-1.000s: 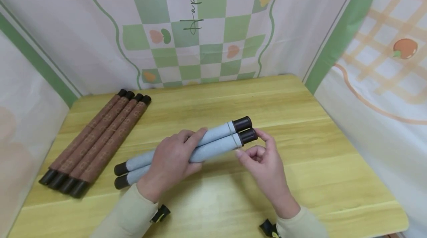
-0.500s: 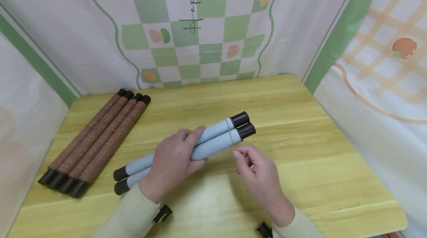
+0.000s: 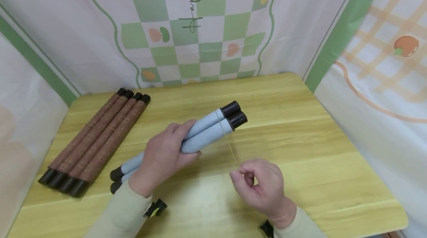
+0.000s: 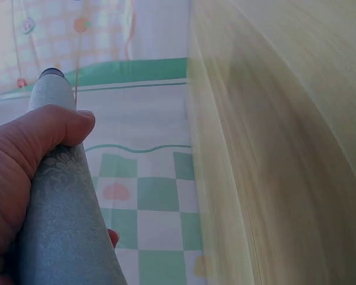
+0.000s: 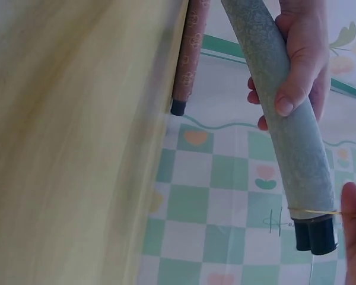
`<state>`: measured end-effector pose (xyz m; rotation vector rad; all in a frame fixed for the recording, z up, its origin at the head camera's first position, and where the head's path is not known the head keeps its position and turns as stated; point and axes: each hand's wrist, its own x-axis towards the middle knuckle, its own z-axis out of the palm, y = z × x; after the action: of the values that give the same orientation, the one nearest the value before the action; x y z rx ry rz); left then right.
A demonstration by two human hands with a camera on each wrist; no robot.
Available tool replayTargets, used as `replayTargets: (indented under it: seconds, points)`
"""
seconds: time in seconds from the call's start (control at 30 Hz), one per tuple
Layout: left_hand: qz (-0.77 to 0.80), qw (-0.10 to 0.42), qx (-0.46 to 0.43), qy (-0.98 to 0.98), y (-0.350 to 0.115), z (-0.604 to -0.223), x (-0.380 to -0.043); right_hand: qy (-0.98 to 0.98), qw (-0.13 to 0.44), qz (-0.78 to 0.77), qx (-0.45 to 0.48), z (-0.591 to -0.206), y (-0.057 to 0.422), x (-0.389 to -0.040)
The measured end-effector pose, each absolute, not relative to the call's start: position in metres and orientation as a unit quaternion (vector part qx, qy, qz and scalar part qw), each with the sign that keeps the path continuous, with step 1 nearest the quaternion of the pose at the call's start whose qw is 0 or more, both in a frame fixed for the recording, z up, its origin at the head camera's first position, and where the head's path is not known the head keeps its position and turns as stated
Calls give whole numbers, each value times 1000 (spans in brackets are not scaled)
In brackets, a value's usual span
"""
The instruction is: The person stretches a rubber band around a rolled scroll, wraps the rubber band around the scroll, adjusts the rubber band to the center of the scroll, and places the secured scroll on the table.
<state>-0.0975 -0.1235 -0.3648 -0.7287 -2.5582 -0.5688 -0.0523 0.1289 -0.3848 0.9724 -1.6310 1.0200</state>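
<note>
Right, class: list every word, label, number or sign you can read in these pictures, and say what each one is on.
"Happy", in thin green script running vertically, on the checked cloth backdrop behind the table.
The brown tubes bear a repeated printed pattern, too small to read.
The blue-grey tubes in the left hand show no readable text.

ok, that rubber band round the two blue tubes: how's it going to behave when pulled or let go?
Probably stretchy: the right hand pinches the rubber band and it runs as a thin taut line from the blue tubes. Let go, it would likely snap back toward the black caps. It looks very thin, so it may break if overpulled. The left hand grips the tubes.
</note>
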Motion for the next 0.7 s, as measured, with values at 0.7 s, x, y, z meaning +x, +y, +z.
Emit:
replayTargets:
  seconds: [0.7]
  points:
    - [-217,217,-267,-914,-132,-362,-96,-874,246,374,191,-390,139,-49]
